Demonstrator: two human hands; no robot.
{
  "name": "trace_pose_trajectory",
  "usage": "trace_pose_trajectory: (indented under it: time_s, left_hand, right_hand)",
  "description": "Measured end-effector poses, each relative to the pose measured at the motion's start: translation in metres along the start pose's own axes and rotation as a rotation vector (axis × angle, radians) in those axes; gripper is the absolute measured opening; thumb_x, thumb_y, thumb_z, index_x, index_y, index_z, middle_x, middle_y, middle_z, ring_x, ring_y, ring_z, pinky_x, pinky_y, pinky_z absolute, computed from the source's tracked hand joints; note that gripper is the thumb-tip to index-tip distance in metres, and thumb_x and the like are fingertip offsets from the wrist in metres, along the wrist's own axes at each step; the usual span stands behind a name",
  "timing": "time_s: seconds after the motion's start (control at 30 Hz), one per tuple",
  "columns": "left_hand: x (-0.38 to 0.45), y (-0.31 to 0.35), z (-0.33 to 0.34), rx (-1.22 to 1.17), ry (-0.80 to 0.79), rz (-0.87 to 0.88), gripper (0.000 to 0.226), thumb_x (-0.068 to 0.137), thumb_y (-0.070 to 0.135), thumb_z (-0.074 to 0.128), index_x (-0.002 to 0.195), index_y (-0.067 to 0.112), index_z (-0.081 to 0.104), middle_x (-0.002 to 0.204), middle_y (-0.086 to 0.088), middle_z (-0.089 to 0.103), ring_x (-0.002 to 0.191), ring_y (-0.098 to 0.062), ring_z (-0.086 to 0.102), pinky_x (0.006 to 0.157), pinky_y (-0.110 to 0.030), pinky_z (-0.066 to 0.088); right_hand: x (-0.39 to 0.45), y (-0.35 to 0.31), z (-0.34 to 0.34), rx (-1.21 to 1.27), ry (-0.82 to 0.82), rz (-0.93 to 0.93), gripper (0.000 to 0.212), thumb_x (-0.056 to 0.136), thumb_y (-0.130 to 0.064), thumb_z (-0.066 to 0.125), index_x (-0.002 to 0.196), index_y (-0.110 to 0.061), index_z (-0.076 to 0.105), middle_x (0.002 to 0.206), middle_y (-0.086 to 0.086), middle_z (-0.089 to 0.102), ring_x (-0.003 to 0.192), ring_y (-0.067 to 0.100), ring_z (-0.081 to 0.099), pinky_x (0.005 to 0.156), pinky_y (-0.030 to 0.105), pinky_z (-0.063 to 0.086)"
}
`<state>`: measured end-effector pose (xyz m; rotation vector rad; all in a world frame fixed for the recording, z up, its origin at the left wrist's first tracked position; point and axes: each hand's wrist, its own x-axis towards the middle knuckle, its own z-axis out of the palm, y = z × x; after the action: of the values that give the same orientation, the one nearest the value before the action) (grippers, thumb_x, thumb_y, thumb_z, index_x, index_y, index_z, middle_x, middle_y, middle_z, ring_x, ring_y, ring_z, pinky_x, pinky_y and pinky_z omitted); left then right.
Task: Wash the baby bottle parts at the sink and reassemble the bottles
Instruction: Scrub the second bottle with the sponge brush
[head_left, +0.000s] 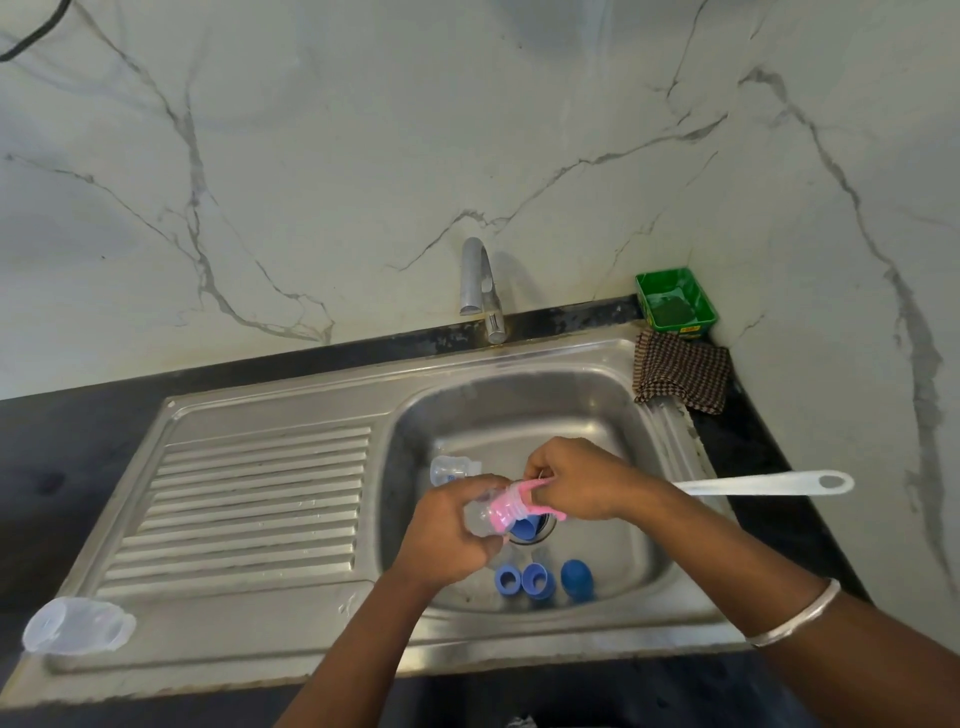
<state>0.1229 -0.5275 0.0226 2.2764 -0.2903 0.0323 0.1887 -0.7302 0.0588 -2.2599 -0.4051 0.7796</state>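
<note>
A steel sink (519, 358) fills the dark counter (62, 441), its tap (480, 283) at twelve o'clock. Over the basin, the left hand (441, 535) grips a clear bottle (480, 517); the right hand (576, 480) clasps a pink-bristled brush (519, 501) at its mouth, handle pointing to three o'clock. Blue rings (524, 579) lie at six o'clock. Likely best: keep the bottle steady, twist the brush fully inside.

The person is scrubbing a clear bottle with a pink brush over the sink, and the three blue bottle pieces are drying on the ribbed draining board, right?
Not quite. The head view shows the blue pieces lying inside the sink basin, near its front wall, not on the ribbed draining board. The rest holds: the left hand holds the clear bottle while the right hand works the pink brush into it.
</note>
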Motion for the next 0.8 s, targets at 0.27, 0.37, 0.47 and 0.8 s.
trace_pose_trajectory:
  time_s: [0.27,0.37,0.47,0.8]
  left_hand:
    - [0.0,-0.01,-0.005,-0.093,0.051,-0.063,0.064,0.058,0.01,0.09,0.106,0.043,0.066,0.106,0.026,0.07,0.098,-0.006,0.068,0.088,-0.015,0.049]
    - [0.001,-0.013,-0.009,-0.099,0.055,-0.094,0.064,0.057,0.005,0.092,0.107,0.039,0.069,0.106,0.025,0.071,0.098,-0.006,0.068,0.088,-0.019,0.051]
    - [0.003,-0.01,-0.012,-0.074,0.046,-0.073,0.07,0.055,0.002,0.09,0.106,0.045,0.068,0.106,0.03,0.07,0.096,-0.003,0.068,0.086,-0.018,0.051]
    - [0.009,-0.008,-0.02,-0.128,-0.068,-0.038,0.07,0.056,0.009,0.089,0.107,0.052,0.067,0.109,0.02,0.07,0.101,-0.006,0.068,0.083,-0.02,0.055]
  right_hand:
    - [-0.003,0.019,-0.02,0.002,-0.024,-0.05,0.052,0.076,-0.016,0.081,0.12,-0.023,0.055,0.099,0.004,0.069,0.073,0.018,0.073,0.067,0.037,0.063]
    - [-0.004,0.032,-0.03,-0.101,0.086,-0.089,0.033,0.074,-0.046,0.084,0.086,-0.025,0.062,0.064,-0.007,0.064,0.051,0.005,0.062,0.054,0.023,0.053]
    - [-0.002,0.037,-0.03,-0.208,0.128,-0.109,0.041,0.076,-0.058,0.078,0.059,-0.025,0.06,0.048,-0.008,0.044,0.047,0.007,0.042,0.051,0.026,0.035]
    - [0.006,0.003,-0.007,-0.39,0.015,-0.245,0.029,0.079,-0.014,0.06,0.103,-0.022,0.074,0.092,0.0,0.071,0.082,0.019,0.066,0.068,0.036,0.056]
